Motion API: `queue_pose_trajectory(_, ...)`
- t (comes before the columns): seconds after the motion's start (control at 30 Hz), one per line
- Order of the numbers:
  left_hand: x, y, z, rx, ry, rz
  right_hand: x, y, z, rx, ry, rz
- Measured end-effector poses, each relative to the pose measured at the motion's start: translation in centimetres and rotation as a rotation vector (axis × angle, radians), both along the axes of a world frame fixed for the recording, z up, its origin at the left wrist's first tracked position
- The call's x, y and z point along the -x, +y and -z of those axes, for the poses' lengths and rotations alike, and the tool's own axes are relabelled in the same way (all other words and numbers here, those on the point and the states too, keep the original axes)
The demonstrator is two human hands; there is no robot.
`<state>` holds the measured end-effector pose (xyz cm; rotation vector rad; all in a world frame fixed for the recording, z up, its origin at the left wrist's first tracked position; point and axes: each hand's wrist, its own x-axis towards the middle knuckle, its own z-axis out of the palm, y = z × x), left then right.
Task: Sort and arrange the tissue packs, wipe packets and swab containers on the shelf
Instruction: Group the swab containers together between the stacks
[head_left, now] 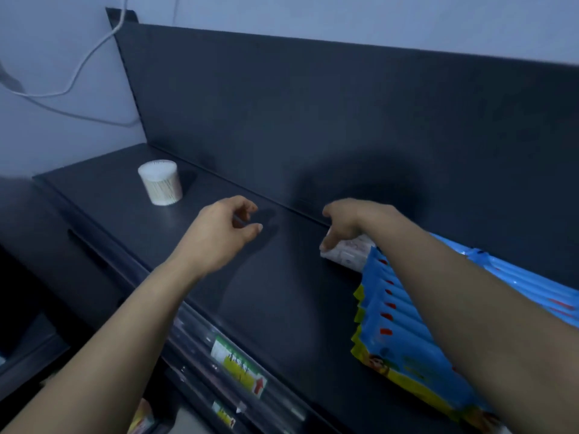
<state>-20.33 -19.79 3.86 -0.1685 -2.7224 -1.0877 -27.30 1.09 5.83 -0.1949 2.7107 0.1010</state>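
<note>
On the dark shelf (282,292), beside the blue wipe packets (407,324), my right hand (344,220) gripped the white tissue pack (347,253), my left hand (219,236) hung empty, loosely curled, near the swab container (161,183); I judged a square, level lift best.

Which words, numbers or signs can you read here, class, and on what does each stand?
No word or number can be read.
Shelf-edge label: dark characters, blurred; a red arrow pointing up.
Lower label: too small.
Blue packets: print blurred.
White pack under the right hand: faint print, unreadable.
Swab container: no label seen.
</note>
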Motion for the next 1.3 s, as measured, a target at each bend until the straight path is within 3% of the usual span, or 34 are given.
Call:
queue_pose_trajectory(0.2,5.1,-0.8,1.7,0.035,-0.009,0.107,2.4,-0.6,1.8,-0.070,-0.131,0.090)
queue_pose_trajectory(0.3,7.3,-2.4,2.3,0.049,-0.023,0.160,3.3,-1.8,1.8,-0.025,-0.074,0.138)
queue_pose_trajectory(0.47,11.2,-7.9,1.7,0.033,-0.037,0.114,5.7,-6.9,-0.3,0.229,0.126,0.131)
queue_pose_trajectory(0.67,16.6,-18.1,0.4,0.057,0.005,-0.192,9.0,-14.4,-1.4,0.577,0.242,0.109)
queue_pose_trajectory(0.9,22.3,-20.5,0.6,0.350,-0.447,-0.195,11.4,-17.6,-1.4,0.714,0.275,0.180)
queue_pose_trajectory(1.03,24.5,-20.7,2.3,0.421,-0.436,-0.161,11.3,-17.0,-1.2,0.852,0.239,0.311)
queue_pose_trajectory(1.1,24.9,-20.4,2.3,0.358,-0.402,-0.127,10.9,-16.1,-1.0,0.914,0.225,0.371)
queue_pose_trajectory(1.3,22.5,-17.0,-2.0,-0.177,-0.392,0.169,7.9,-12.6,-2.4,1.010,0.287,0.478)
